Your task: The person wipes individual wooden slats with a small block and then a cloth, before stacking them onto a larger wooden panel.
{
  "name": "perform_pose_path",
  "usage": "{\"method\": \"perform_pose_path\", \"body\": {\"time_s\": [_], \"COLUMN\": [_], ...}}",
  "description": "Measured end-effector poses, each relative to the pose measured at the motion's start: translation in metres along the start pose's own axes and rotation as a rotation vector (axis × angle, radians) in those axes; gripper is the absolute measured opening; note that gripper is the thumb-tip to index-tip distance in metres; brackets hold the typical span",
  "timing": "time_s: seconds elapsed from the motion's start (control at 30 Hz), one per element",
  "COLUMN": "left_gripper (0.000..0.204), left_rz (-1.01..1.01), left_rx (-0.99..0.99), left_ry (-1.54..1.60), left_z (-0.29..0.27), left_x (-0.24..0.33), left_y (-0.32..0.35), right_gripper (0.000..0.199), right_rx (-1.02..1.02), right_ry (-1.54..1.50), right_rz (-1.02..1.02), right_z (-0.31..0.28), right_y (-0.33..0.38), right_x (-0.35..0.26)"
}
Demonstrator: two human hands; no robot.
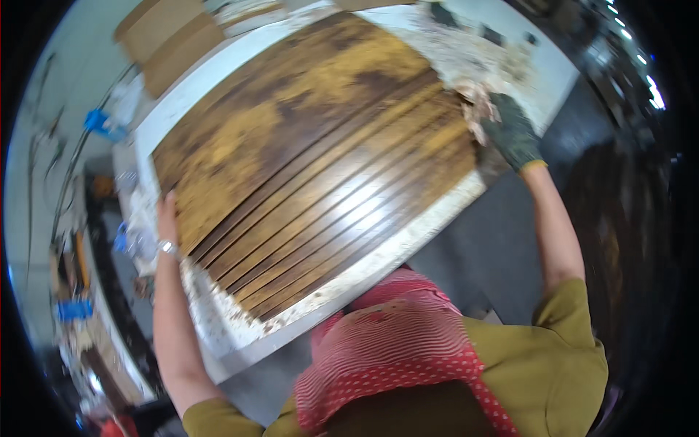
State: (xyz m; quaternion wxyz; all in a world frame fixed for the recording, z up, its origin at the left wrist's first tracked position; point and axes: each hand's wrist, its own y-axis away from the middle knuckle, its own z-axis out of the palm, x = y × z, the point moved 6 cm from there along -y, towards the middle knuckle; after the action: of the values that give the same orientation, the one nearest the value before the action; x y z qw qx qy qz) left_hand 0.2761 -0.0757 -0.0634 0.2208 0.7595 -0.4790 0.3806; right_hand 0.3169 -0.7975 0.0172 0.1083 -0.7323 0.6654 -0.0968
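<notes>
Grooved brown panel (313, 153) lies flat on the white worktop (218, 335). Left hand (167, 215) steadies its edge, fingers hidden; gloved right hand (510, 131) apparently clamps a rag (477, 105). Wipe along the grooves.

Wooden slats (313, 160): dark-stained, glossy, smooth, with mottled lighter patches. Tabletop (218, 328): white, matt, stain-spattered. Right hand (510, 131): dark knitted cloth glove, holding a stained, crumpled rag (477, 105). Left hand (167, 218): bare.
</notes>
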Motion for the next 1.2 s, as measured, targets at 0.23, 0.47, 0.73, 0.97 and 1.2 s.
{"method": "perform_pose_path", "body": {"time_s": [0.23, 0.47, 0.73, 0.97, 1.2], "left_gripper": [0.071, 0.03, 0.025, 0.026, 0.032], "left_rz": [0.026, 0.07, -0.098, 0.002, 0.367], "left_rx": [-0.147, 0.195, -0.02, -0.151, -0.162], "left_ry": [-0.245, -0.07, 0.09, 0.194, 0.019], "left_z": [-0.012, -0.205, -0.181, -0.184, -0.088], "left_x": [0.024, -0.019, -0.074, -0.072, 0.027], "left_y": [0.023, 0.125, 0.183, 0.16, 0.084], "right_gripper": [0.017, 0.025, 0.031, 0.025, 0.022], "right_rx": [0.103, -0.354, -0.02, -0.197, -0.212], "right_ry": [-0.572, -0.823, -0.958, -0.947, -0.86], "right_rz": [-0.425, -1.102, -0.955, -1.064, -0.073], "right_z": [-0.039, -0.065, 0.038, -0.035, -0.036], "right_y": [0.03, 0.11, 0.146, 0.167, 0.147], "right_x": [-0.192, -0.423, -0.681, -0.632, -0.342]}}
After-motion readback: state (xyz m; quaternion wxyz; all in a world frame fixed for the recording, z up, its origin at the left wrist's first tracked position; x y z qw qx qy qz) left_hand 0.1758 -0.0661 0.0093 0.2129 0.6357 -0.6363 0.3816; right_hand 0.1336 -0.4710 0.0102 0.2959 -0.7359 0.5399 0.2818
